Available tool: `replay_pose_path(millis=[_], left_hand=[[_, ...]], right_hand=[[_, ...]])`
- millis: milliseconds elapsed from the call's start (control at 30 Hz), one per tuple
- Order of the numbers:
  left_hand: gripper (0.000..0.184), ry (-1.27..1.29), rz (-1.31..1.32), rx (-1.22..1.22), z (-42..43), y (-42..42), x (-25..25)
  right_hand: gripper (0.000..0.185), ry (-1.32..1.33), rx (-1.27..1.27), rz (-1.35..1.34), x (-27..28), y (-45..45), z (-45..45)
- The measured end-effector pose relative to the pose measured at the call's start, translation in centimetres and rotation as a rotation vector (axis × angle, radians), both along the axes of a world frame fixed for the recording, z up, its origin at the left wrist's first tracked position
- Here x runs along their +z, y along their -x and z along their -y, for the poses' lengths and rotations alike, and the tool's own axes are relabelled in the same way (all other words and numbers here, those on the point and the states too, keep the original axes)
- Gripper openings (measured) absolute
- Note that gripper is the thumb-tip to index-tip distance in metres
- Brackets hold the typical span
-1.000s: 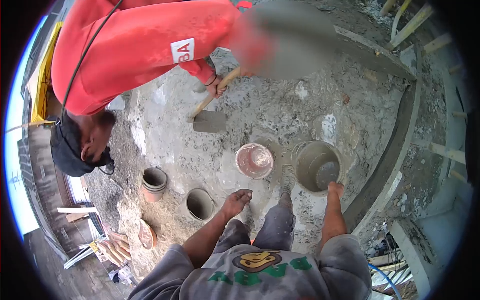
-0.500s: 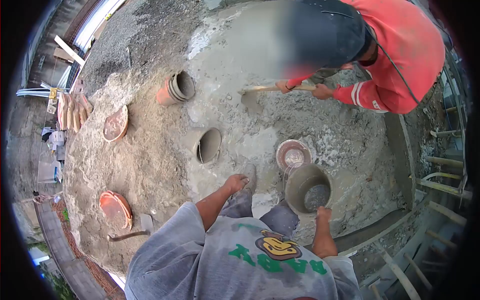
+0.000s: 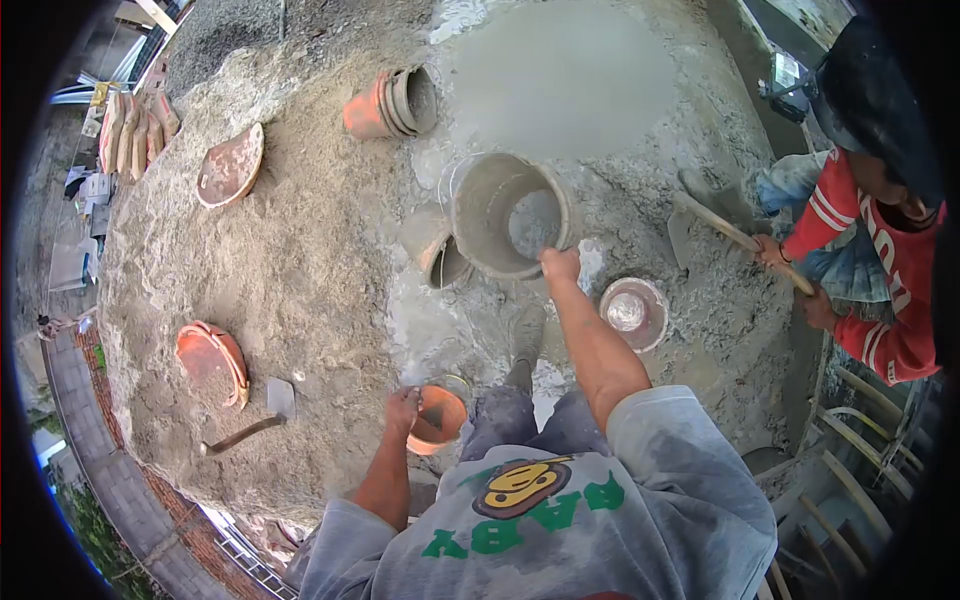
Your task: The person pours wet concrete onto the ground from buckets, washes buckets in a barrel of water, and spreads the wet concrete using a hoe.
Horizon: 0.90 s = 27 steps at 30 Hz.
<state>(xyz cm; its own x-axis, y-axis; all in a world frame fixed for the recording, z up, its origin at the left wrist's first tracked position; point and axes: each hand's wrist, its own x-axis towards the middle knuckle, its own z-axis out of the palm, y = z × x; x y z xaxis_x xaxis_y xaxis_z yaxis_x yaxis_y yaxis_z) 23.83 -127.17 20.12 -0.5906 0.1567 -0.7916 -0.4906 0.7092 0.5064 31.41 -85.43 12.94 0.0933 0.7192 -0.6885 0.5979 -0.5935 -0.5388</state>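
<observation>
My right hand [image 3: 560,264] is closed on the rim of a large grey bucket [image 3: 470,215], which is tilted so its mouth shows, with a pale wet residue at the bottom. Partly behind it lies a smaller bucket [image 3: 425,235] on its side. My left hand [image 3: 403,405] has curled fingers at the edge of a small orange bucket [image 3: 437,420]; whether it grips the rim or handle is not clear. To the right of my right forearm stands a round, mortar-coated bucket [image 3: 634,314] on the wet ground.
A person in red [image 3: 880,250] at the right holds a wooden-handled shovel [image 3: 730,226]. Stacked buckets [image 3: 392,103] lie farther forward. On the sandy mound [image 3: 300,220] are two orange basins and a hoe [image 3: 281,398]. Wooden poles [image 3: 855,492] stand at lower right.
The large bucket has swung forward and left in my right hand. My left hand has moved down beside the orange bucket. The view has shifted, and the person in red now appears farther right.
</observation>
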Motion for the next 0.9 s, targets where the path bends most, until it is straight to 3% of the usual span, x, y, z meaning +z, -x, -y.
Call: replay_pose_path(millis=[33, 100, 167, 233, 300, 433, 467, 533, 600, 633, 700, 733, 767, 833, 900], left_hand=[[0.024, -0.018, 0.044, 0.072, 0.7, -0.4, -0.2], [0.023, 0.042, 0.082, 0.075, 0.0, -1.5, 0.8], [0.024, 0.076, 0.151, -0.017, -1.3, -2.3, 0.4], [0.025, 0.011, 0.199, -0.073, -3.1, -2.5, -0.8], [0.027, 0.032, 0.189, -0.234, -7.2, -1.9, 0.8], [0.03, -0.109, 0.118, -0.286, -14.7, 0.3, 1.8], [0.032, -0.135, 0.108, -0.334, -15.9, 1.3, 1.2], [0.032, -0.171, 0.075, -0.441, -17.9, 3.2, 0.4], [0.031, -0.201, 0.053, -0.511, -20.7, 3.9, 0.6], [0.031, -0.201, 0.051, -0.531, -21.7, 4.2, 1.2], [0.03, -0.216, 0.037, -0.566, -23.3, 4.8, 2.0], [0.029, -0.233, 0.03, -0.583, -23.9, 4.6, 1.9], [0.029, -0.25, 0.029, -0.599, -24.2, 4.5, 1.5], [0.027, -0.224, 0.066, -0.668, -24.6, 4.4, 0.2], [0.024, -0.235, 0.093, -0.673, -24.8, 3.6, -0.3]], right_hand=[[0.056, -0.009, 0.089, -0.096, 4.1, 3.0, -0.2], [0.055, 0.062, 0.267, -0.269, 5.4, 7.5, -0.3], [0.048, -0.013, 0.595, -0.214, 8.4, 10.0, 0.0], [0.04, -0.058, 0.548, -0.098, 9.9, 10.7, 1.4], [0.039, -0.131, 0.613, -0.12, 9.8, 8.2, 2.6], [0.038, -0.159, 0.937, -0.153, 10.2, -4.8, 3.2], [0.041, -0.148, 0.834, -0.065, 7.0, -9.5, 4.1], [0.038, 0.029, 0.884, 0.238, 6.1, -20.1, 3.9], [0.033, 0.006, 0.847, 0.493, 3.2, -32.9, 5.6], [0.032, 0.083, 0.459, 0.651, 5.3, -37.2, 6.5], [0.031, 0.025, 0.312, 0.715, 10.0, -44.5, 8.8], [0.025, 0.232, 0.167, 0.706, 6.5, -50.9, 10.1], [0.017, -0.005, 1.114, 0.951, 9.7, -53.2, 12.3], [0.012, 0.179, -0.243, 0.388, 6.3, -59.3, 16.4], [0.012, 0.124, -0.565, 0.232, 12.9, -54.0, 18.6]])
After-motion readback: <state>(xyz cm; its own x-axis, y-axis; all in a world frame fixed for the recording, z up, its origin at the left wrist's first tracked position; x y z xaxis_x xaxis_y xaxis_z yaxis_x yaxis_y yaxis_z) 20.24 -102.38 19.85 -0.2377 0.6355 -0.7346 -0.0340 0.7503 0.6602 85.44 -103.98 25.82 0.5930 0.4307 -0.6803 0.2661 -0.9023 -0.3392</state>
